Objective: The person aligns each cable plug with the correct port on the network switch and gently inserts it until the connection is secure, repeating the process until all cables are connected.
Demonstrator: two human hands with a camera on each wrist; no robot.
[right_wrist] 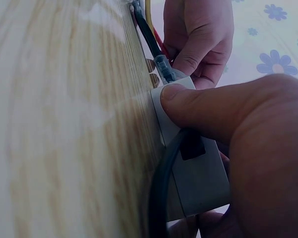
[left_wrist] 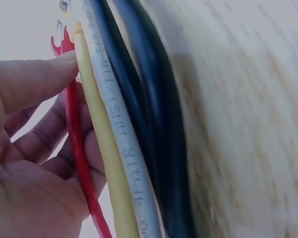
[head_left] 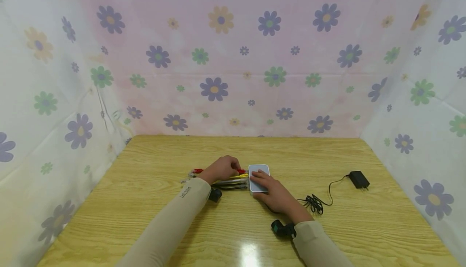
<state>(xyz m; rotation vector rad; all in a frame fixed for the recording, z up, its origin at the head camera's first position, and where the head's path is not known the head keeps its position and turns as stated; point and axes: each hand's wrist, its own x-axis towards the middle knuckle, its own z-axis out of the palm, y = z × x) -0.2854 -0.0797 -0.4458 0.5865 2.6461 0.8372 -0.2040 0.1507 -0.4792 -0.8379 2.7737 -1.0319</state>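
Observation:
A small white network switch (head_left: 259, 169) lies on the wooden table. My right hand (head_left: 273, 192) holds it, fingers spread over its top and thumb against its near side, as the right wrist view shows. At the switch's left side, my left hand (head_left: 223, 168) pinches a red network cable (left_wrist: 75, 134) close to its plug end. Beside that run a yellow cable (left_wrist: 102, 129), a pale printed cable (left_wrist: 121, 129) and black cables (left_wrist: 156, 99), all leading to the switch. Whether the red plug is fully seated cannot be seen.
A black power adapter (head_left: 359, 179) lies at the right, its thin cord (head_left: 315, 204) bundled between it and my right hand. The cables' other ends (head_left: 191, 174) lie to the left. Flowered cloth walls (head_left: 233, 64) enclose the table (head_left: 309, 153) at the back and sides.

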